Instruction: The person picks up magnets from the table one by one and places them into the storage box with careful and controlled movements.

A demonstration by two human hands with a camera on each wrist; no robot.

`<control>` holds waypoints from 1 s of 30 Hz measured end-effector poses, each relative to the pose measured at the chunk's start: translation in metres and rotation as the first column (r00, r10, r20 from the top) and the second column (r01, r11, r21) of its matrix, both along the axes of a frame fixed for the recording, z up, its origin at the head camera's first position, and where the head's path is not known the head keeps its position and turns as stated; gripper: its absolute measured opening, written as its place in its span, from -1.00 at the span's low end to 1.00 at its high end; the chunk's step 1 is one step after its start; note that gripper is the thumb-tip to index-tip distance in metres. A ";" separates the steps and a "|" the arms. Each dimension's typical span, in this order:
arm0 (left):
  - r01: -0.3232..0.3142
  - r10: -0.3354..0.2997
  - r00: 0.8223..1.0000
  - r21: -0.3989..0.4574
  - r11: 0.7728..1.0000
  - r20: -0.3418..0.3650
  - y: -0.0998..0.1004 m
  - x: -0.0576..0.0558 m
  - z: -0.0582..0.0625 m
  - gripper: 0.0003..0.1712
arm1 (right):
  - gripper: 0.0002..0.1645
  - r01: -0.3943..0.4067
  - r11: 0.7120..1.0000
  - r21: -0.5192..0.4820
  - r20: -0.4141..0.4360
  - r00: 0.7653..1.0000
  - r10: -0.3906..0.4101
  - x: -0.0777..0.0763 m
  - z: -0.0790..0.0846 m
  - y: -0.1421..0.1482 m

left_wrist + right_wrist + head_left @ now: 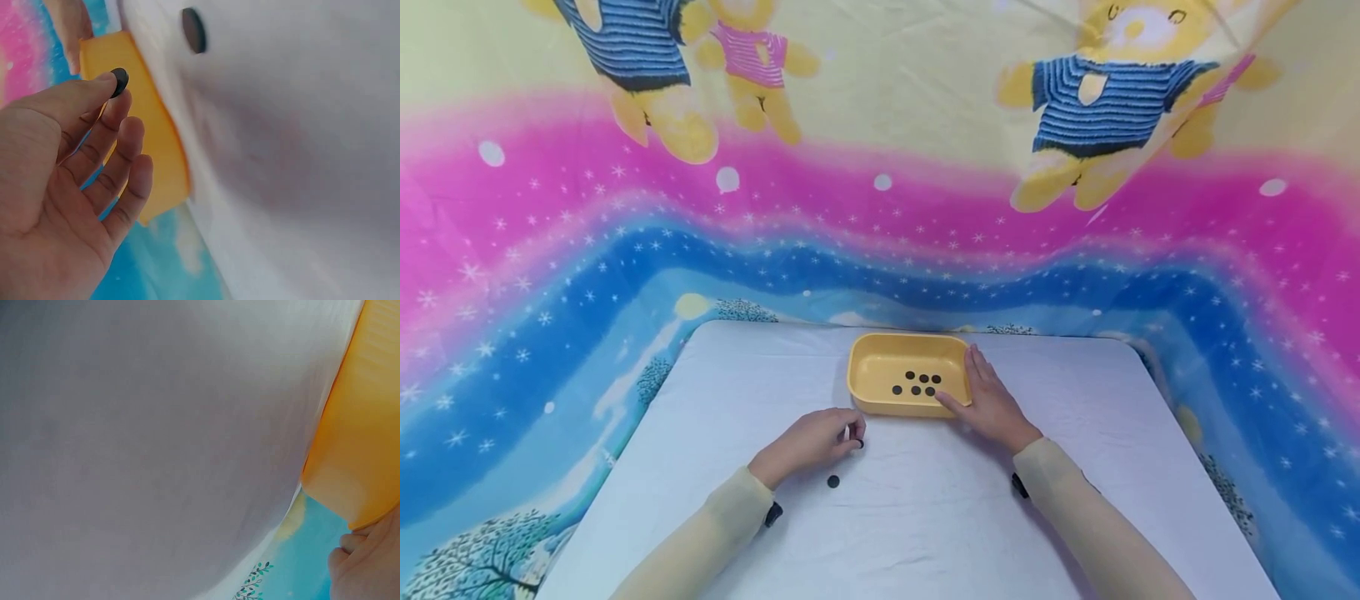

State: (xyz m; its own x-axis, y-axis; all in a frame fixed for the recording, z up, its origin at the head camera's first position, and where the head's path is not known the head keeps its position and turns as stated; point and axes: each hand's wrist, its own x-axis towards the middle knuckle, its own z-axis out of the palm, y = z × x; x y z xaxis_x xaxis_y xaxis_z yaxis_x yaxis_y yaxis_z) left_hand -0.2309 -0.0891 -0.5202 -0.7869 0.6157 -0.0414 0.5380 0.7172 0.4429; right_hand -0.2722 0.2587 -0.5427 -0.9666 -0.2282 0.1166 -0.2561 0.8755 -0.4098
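Note:
My left hand (817, 442) pinches a small black disc (121, 82) between thumb and index finger, its other fingers loosely bent. It hovers over the white cloth in front of a yellow plastic box (880, 409). Another black disc (833, 482) lies on the cloth near that hand and shows in the left wrist view as well. At the box's right end, my right hand (992, 407) holds the front corner, thumb over the front rim and fingers along the side. Several black discs (915, 390) lie spread over the floor of the box.
A white cloth (925, 517) covers the table, whose rounded far edge runs just behind the box. Around the table hangs a printed curtain (880, 242) with bears and snowflakes. Each wrist carries a small black device, such as the left one (773, 513).

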 end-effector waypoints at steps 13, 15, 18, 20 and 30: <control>0.006 0.005 0.995 0.104 0.995 -0.104 0.014 -0.022 0.025 -0.91 | 0.36 0.007 1.000 0.005 0.017 1.000 -0.007 -0.003 -0.004 0.001; 0.000 0.013 0.994 0.121 0.993 -0.108 0.017 -0.025 0.027 -0.91 | 0.35 0.008 1.000 0.002 0.017 1.000 -0.008 -0.003 -0.003 0.001; -0.010 0.027 0.993 0.143 0.990 -0.118 0.022 -0.032 0.029 -0.90 | 0.33 0.007 1.000 -0.002 0.015 1.000 -0.007 -0.002 -0.002 0.000; -0.021 0.040 0.992 0.153 0.988 -0.123 0.026 -0.037 0.029 -0.90 | 0.33 0.008 1.000 -0.007 0.014 1.000 -0.008 -0.001 -0.001 0.000; -0.098 0.114 0.990 0.180 0.979 -0.084 0.043 -0.060 0.030 -0.89 | 0.36 0.016 1.000 -0.006 0.038 0.999 -0.016 -0.001 -0.001 0.001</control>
State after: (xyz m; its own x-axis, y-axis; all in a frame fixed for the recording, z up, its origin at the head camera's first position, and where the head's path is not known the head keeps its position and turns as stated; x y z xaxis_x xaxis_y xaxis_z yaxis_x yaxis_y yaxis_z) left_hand -0.2911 -0.0463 -0.4902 -0.8434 0.5196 0.1368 0.5080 0.6882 0.5179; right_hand -0.2730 0.2599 -0.5438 -0.9738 -0.2121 0.0814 -0.2264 0.8767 -0.4244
